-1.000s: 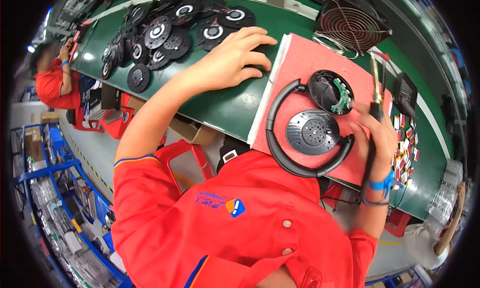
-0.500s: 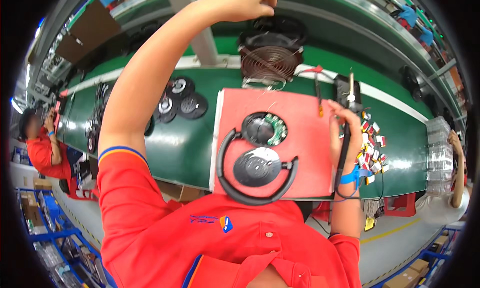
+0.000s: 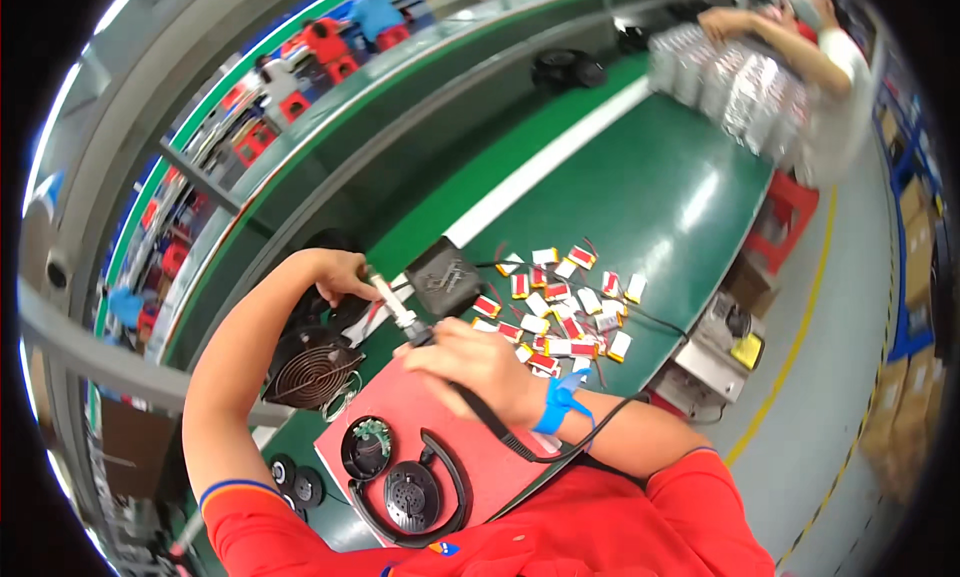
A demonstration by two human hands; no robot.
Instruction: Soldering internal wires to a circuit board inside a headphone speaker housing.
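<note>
By the mat (image 3: 500, 465), the right hand (image 3: 480, 369) grips a soldering iron (image 3: 401, 310) slanting lengthwise, tip forward-left (left hand (image 3: 342, 275): hold unclear).

Flat batteries (image 3: 571, 327) on green bench (image 3: 610, 192)

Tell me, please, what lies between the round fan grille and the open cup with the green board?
Loose pale wires and some pink mat, in the head view.

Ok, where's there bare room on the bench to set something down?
The widest patch is the bench between the batteries and the shiny stacks. A smaller strip of mat is bare between the headphones and right hand. It's crowded around the left hand, with fan, black box and corded tool close by.
</note>
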